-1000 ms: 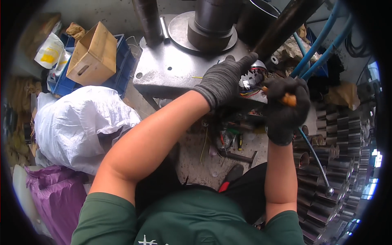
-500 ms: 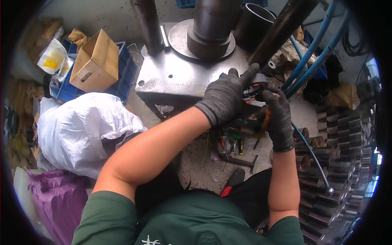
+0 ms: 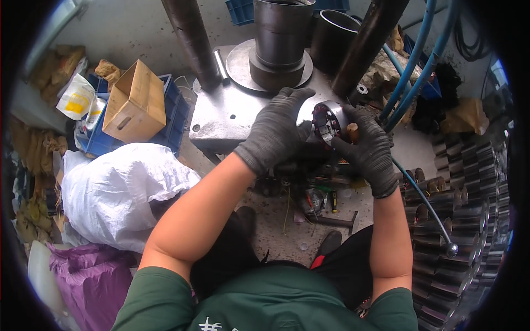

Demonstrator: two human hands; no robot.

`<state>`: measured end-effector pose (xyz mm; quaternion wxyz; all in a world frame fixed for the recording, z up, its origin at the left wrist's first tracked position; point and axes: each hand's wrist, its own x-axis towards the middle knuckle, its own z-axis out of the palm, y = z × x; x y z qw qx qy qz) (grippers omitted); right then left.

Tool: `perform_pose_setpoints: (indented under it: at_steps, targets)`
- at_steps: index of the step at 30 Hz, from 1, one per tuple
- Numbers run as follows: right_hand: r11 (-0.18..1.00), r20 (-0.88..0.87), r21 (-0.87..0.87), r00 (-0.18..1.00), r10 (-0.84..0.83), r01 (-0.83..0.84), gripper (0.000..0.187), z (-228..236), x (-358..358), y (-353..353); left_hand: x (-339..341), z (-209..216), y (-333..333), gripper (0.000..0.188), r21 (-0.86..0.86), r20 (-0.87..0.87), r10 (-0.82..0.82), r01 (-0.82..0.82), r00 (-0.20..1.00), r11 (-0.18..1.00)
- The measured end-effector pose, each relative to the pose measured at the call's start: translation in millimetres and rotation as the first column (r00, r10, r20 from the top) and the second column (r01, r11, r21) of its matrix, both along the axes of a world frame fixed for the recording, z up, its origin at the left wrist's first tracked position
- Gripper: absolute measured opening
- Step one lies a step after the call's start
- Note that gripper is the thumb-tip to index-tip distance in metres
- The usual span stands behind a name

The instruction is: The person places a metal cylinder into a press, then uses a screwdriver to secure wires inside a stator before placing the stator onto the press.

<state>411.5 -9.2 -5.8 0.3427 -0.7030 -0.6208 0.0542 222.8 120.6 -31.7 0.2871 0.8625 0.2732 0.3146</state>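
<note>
My right hand (image 3: pixel 369 146), in a dark grey knit glove, grips a round metal housing (image 3: pixel 338 110) from its right side. Dark windings and small pale parts show inside the housing, which is tilted toward me above the press table's right part. An orange-brown handle end (image 3: pixel 353 132) pokes out by the right palm; the rest of that tool is hidden. My left hand (image 3: pixel 279 129), gloved alike, is over the table just left of the housing. Its fingers stretch away from me and its thumb points at the housing, seemingly apart from it. Nothing shows in it.
Beyond my hands, a steel press table (image 3: pixel 221 110) carries a dark cylinder (image 3: pixel 279 49) between two thick posts. Blue hoses (image 3: pixel 422 71) and stacked metal sleeves (image 3: pixel 441 204) lie right. White sack (image 3: pixel 121 193), purple sack (image 3: pixel 91 281) and cardboard box (image 3: pixel 135 105) stand left; tools (image 3: pixel 334 201) lie below.
My left hand has drawn back left, off the part. The housing has turned, so its inside now faces me. My right hand has shifted from the orange-handled tool to gripping the housing.
</note>
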Motion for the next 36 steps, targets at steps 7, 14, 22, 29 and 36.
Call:
perform_pose_setpoints:
  at_steps: [7,14,22,29,36]
  targets:
    - [0.997,-0.187,0.074,0.982,0.034,-0.021,0.052,-21.3,42.9,0.0,43.1,-35.7,22.1,0.106,-0.225,0.056,-0.340,0.344,0.939,0.912]
    - [0.829,-0.404,0.560,0.870,0.284,-0.010,0.030,24.6,35.4,-23.8,44.0,-28.7,21.8,0.105,-0.345,-0.071,-0.281,0.241,0.957,0.907]
    - [0.697,-0.686,0.708,0.341,0.642,0.112,0.045,-11.0,-2.2,18.1,37.8,-9.4,18.1,0.096,-0.504,-0.012,-0.287,0.242,0.958,0.829]
    - [0.799,-0.761,0.578,0.462,0.455,0.165,0.042,-17.9,-18.3,23.8,37.9,-21.1,22.4,0.091,-0.499,-0.057,-0.221,0.164,0.974,0.851]
    - [0.701,-0.667,0.712,0.343,0.661,0.033,0.043,-5.7,-6.4,21.6,39.7,-16.2,20.8,0.095,-0.477,-0.104,-0.189,0.118,0.976,0.871]
